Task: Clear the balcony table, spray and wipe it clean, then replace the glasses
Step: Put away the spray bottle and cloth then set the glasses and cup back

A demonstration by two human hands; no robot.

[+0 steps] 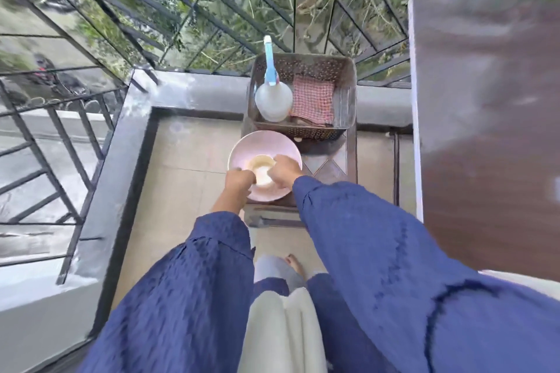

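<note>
A small dark table [325,157] stands against the balcony ledge. On its near left part sits a pink plate [263,144] with a pale cup or glass [260,168] on it, blurred. My left hand [239,183] grips the plate's near left rim. My right hand [283,172] has curled fingers over the cup and the plate's right side; what it holds is unclear. A brown perforated basket [345,100] at the far end of the table holds a clear spray bottle [272,98] with a blue nozzle and a red checked cloth [313,98].
A grey ledge [181,91] with a metal railing [91,24] bounds the balcony at left and ahead. A brown panel [485,130] stands close on the right. Beige floor tiles [181,191] lie left of the table. My foot [295,263] is below the table.
</note>
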